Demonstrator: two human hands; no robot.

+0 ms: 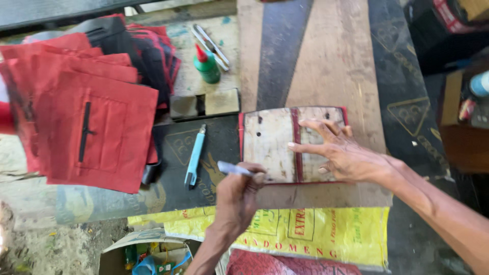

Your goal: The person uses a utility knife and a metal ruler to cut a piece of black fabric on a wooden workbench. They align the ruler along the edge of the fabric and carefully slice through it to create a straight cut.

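In the head view, the left hand [238,196] is closed around a pale marker [235,169], its tip at the lower left edge of a worn whitish template [267,145] with a red strip, lying on the table [336,61]. The right hand [342,153] lies flat and spread on the template, pinning it. At nine o'clock from it lies a light blue cutter [195,157]; beyond, red fabric pieces [97,130]. At eleven o'clock stands a green glue bottle [207,64] with a red cap. At six o'clock hangs a yellow sack [316,234] with red print.
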